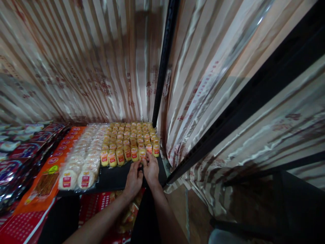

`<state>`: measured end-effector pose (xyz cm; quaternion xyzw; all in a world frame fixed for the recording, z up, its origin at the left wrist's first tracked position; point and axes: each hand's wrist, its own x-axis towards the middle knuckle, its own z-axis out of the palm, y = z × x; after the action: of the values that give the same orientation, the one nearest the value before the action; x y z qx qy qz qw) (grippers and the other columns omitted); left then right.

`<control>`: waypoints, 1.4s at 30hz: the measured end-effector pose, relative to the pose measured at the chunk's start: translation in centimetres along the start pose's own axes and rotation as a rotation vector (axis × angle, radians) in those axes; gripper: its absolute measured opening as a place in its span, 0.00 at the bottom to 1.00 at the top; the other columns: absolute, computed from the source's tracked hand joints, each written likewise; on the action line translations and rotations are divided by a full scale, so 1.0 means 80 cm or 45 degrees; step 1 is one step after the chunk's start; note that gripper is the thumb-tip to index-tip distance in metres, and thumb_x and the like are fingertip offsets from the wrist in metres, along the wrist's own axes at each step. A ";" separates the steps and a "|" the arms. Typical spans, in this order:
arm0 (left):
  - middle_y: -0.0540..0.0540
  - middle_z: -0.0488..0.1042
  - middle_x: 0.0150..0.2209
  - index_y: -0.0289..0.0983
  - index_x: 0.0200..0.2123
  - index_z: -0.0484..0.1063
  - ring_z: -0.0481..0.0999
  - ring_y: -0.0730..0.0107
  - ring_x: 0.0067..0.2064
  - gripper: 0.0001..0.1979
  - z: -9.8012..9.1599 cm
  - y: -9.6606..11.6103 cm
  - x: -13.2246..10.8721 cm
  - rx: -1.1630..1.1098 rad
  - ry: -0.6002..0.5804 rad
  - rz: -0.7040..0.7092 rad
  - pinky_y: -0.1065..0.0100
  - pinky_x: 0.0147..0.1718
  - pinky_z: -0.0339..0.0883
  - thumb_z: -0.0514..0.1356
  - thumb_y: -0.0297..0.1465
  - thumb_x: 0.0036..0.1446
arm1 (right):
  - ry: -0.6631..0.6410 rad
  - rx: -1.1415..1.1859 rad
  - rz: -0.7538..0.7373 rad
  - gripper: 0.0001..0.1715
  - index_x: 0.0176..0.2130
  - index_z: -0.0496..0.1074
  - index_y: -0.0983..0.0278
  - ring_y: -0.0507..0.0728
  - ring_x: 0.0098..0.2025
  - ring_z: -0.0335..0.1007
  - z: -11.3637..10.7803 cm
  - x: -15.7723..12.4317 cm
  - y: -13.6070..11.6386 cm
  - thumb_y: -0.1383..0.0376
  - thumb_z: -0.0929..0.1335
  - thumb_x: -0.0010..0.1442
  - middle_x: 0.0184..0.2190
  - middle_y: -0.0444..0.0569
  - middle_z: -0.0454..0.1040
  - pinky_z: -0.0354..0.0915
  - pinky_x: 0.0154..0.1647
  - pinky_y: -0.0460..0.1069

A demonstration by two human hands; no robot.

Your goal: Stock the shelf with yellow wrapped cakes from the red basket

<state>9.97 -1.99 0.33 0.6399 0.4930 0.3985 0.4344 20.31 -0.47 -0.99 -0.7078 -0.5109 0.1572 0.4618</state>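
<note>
Rows of small yellow packets (129, 140) with red labels stand tightly packed on a dark shelf (114, 178). My right hand (151, 168) pinches one yellow packet (142, 155) in the front row. Just below that row, my left hand (133, 179) has its fingers curled and touches the right hand. Whether the left hand holds anything is hidden.
Left of the yellow packets lie clear bags of round white cakes (81, 162), then orange snack packs (49, 176) and dark red packets (22, 152). A striped shiny curtain (88, 61) hangs behind, with black frame bars (164, 61) at the right. Red boxes (96, 203) sit under the shelf.
</note>
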 end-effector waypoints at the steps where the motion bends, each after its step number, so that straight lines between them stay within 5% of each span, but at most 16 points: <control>1: 0.41 0.67 0.47 0.36 0.46 0.67 0.68 0.62 0.49 0.22 0.000 0.000 0.001 0.002 0.001 0.004 0.58 0.55 0.58 0.52 0.19 0.45 | 0.004 -0.006 -0.006 0.22 0.50 0.68 0.66 0.61 0.49 0.63 0.002 0.001 0.001 0.64 0.60 0.57 0.46 0.56 0.71 0.58 0.53 0.57; 17: 0.41 0.66 0.51 0.37 0.46 0.69 0.65 0.62 0.53 0.21 -0.005 -0.008 0.006 0.042 -0.061 0.021 0.58 0.56 0.56 0.50 0.22 0.49 | 0.198 0.010 -0.188 0.19 0.46 0.70 0.63 0.58 0.51 0.61 0.004 -0.027 0.011 0.67 0.57 0.60 0.47 0.56 0.68 0.59 0.53 0.56; 25: 0.42 0.65 0.51 0.37 0.46 0.69 0.65 0.63 0.53 0.18 0.004 -0.012 0.008 0.013 -0.005 -0.042 0.58 0.58 0.53 0.50 0.24 0.52 | 0.056 0.004 -0.278 0.25 0.53 0.67 0.64 0.56 0.54 0.60 0.004 -0.027 0.018 0.71 0.55 0.60 0.49 0.53 0.70 0.56 0.56 0.56; 42: 0.42 0.65 0.48 0.36 0.48 0.68 0.69 0.67 0.47 0.20 0.006 -0.026 0.005 0.140 -0.011 0.102 0.60 0.51 0.63 0.48 0.23 0.52 | 0.234 -0.073 -0.318 0.23 0.49 0.70 0.65 0.56 0.49 0.63 0.005 -0.035 0.024 0.72 0.56 0.58 0.47 0.55 0.69 0.62 0.50 0.54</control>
<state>9.94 -1.40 -1.77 0.6837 0.4864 0.3850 0.3843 20.00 -2.79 -3.47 -0.6630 -0.5549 0.0185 0.5022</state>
